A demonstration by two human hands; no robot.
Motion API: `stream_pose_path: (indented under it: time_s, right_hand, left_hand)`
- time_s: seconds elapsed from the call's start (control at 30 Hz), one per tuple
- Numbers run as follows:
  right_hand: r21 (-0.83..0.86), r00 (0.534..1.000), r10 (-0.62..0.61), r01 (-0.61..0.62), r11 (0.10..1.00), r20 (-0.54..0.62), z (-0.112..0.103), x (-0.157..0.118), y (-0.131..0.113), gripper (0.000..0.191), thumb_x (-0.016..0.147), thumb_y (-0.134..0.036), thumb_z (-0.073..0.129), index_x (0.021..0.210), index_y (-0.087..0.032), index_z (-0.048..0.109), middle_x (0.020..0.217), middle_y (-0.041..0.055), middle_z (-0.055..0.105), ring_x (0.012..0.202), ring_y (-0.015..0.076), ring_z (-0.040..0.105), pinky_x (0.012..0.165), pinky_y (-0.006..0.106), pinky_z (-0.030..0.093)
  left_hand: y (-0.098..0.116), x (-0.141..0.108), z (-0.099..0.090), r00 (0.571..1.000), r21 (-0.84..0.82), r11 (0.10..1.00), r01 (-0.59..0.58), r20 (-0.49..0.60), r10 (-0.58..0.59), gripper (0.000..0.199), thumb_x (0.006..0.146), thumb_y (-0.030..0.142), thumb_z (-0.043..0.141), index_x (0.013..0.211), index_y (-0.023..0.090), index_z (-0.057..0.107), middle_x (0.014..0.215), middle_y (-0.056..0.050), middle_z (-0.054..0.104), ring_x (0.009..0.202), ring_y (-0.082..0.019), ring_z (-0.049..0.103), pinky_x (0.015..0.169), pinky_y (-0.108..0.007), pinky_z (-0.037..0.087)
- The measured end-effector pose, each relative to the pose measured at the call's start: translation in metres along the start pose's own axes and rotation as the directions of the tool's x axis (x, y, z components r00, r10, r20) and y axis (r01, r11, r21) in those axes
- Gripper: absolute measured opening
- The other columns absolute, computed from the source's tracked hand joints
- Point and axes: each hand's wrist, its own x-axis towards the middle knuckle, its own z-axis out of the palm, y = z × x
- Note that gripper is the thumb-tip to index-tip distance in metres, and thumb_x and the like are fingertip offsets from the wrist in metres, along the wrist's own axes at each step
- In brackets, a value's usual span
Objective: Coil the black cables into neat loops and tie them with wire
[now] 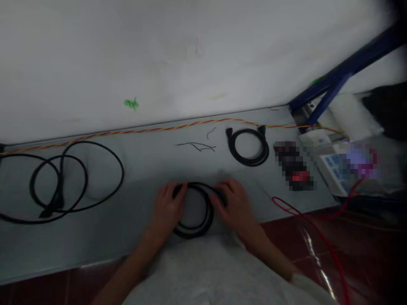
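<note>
A black cable point(194, 234) lies in a round coil at the table's front edge, close to my body. My left hand point(168, 205) is closed round the coil's left side, thumb on top. On the other side my right hand point(233, 203) grips a strand of the same cable between thumb and fingers; this strand stands a little apart from the rest of the loops. The cable's ends are hidden by my hands or too blurred to make out. Beyond the coil lie several thin black tie pieces point(199, 146).
A neatly coiled black cable point(249, 162) with two plugs lies at the back right. Loose black cable loops point(122, 169) spread at left. Twisted red-yellow wires point(152, 129) run along the wall. Right: a pixelated dark object point(292, 165), a red cord point(330, 245), a blue frame point(349, 63).
</note>
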Motion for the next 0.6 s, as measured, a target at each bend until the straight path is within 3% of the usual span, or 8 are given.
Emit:
stream_pose_path:
  time_s: [0.07, 0.17, 0.37, 0.6]
  right_hand:
    - [-0.034, 1.0, 0.016, -0.017, 0.999, -0.017, 0.012, 0.002, -0.015, 0.039, 0.098, -0.045, 0.067, 0.127, -0.019, 0.068, 0.117, 0.0145, 0.065, 0.107, 0.0319, 0.059, 0.096, 0.052, 0.052]
    - [-0.058, 0.999, -0.005, 0.002, 0.998, -0.046, 0.025, 0.001, -0.022, 0.036, 0.103, -0.038, 0.061, 0.135, -0.022, 0.068, 0.115, 0.0138, 0.065, 0.104, 0.0296, 0.059, 0.093, 0.049, 0.053]
    - [-0.09, 0.997, -0.046, 0.04, 0.995, -0.063, 0.027, -0.004, -0.01, 0.03, 0.102, -0.039, 0.065, 0.128, -0.027, 0.076, 0.104, 0.0112, 0.063, 0.096, 0.0259, 0.059, 0.087, 0.044, 0.054]
    - [-0.105, 0.995, -0.025, 0.015, 0.994, -0.098, 0.031, -0.005, -0.013, 0.037, 0.096, -0.05, 0.072, 0.126, -0.028, 0.077, 0.103, 0.0108, 0.062, 0.096, 0.0266, 0.059, 0.087, 0.045, 0.054]
  left_hand:
    - [0.004, 0.0, 0.002, 1.0, 0.022, 1.0, 0.011, -0.012, -0.01, 0.048, 0.092, 0.004, 0.057, 0.137, 0.019, 0.066, 0.116, -0.015, 0.066, 0.105, -0.029, 0.062, 0.09, -0.048, 0.059]
    - [0.005, -0.001, 0.002, 0.999, -0.001, 1.0, 0.032, -0.031, -0.032, 0.049, 0.092, 0.004, 0.055, 0.137, 0.02, 0.066, 0.116, -0.015, 0.065, 0.106, -0.028, 0.061, 0.092, -0.048, 0.059]
    - [-0.004, -0.01, -0.003, 0.992, -0.08, 0.993, 0.085, -0.084, -0.092, 0.038, 0.096, 0.016, 0.063, 0.133, 0.02, 0.069, 0.109, -0.013, 0.064, 0.1, -0.025, 0.062, 0.089, -0.042, 0.059]
    - [-0.019, -0.039, -0.025, 0.998, -0.052, 0.997, 0.054, -0.032, -0.056, 0.038, 0.099, 0.019, 0.062, 0.137, 0.02, 0.065, 0.109, -0.013, 0.063, 0.098, -0.025, 0.062, 0.086, -0.04, 0.059]
